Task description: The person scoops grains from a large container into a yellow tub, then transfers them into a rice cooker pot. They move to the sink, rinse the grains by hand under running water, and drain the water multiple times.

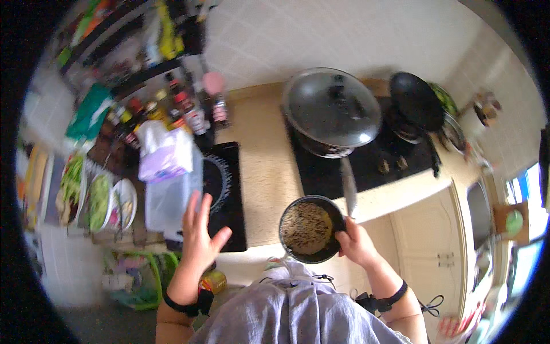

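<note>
My right hand (356, 243) grips the handle side of a small dark pot (339, 215). Inside the pot is a pale brown grainy mixture (306, 228) with dark flecks, perhaps grains in liquid. The pot is held in front of the counter's edge, close to my body. My left hand (200, 234) holds nothing, its fingers spread over the near edge of a black induction cooktop (235, 193). Just beyond those fingers stands a clear plastic box (165, 208), and a purple-and-white tissue pack (167, 157) rests on it.
A large lidded pan (331, 107) sits on the black gas hob (318, 180), its handle reaching past the counter front. Behind it to the right is a black wok (414, 101). Sauce bottles (184, 103) crowd the left, near bowls of cut vegetables (99, 202). A green basket (157, 275) stands below.
</note>
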